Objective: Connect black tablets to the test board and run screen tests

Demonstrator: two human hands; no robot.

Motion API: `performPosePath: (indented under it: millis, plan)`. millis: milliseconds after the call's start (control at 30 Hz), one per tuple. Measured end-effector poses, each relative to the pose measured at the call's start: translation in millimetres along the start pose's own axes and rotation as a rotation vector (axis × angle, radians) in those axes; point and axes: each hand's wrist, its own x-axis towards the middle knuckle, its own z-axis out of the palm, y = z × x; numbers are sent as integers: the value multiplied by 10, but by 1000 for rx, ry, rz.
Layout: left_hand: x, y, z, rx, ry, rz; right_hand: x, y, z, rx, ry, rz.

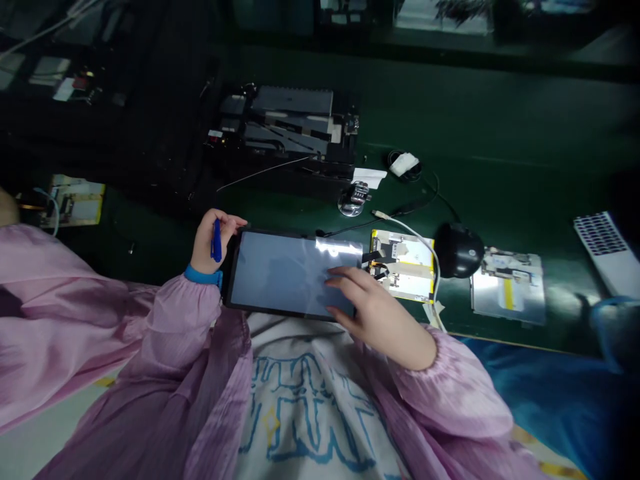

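Observation:
A tablet-sized display panel (280,273) with a black border and a pale grey screen lies at the table's near edge, in front of my body. At its upper left corner is my left hand (207,240), fingers curled, with a blue pen-like stick (216,241) held in it; the fingertips reach the panel's edge. A blue band (204,275) circles that wrist. Over the right part of the screen, my right hand (367,300) is open, fingers spread, fingertips at the glass. Dark ribbon cables run from the panel's right side to a yellow-edged board assembly (413,267).
Behind the panel stand a small metal counter (354,199) and a black tray of dark panels (293,127). To the right are a white cable (417,233), a black dome-shaped device (459,250) and a silver plate (510,287). At left, a co-worker's pink sleeve (50,287) shows.

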Motion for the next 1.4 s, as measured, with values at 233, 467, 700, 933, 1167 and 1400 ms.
performPosePath:
  millis: [233,467,700,933,1167,1400]
  plan:
    - [20,4,8,-4,11,-22,-219,263,-75,32,92,157]
    - [21,-29,14,-24,29,-7,-228,338,-77,37,21,161]
    - [30,7,18,-6,21,-12,-258,393,-117,75,-21,195]
    - [30,4,27,3,25,3,-269,374,-88,36,-29,216]
    - [34,-23,12,-9,8,14,-268,372,-70,-6,-18,193]
    - [15,22,32,-19,18,-12,-268,179,23,-206,102,185]
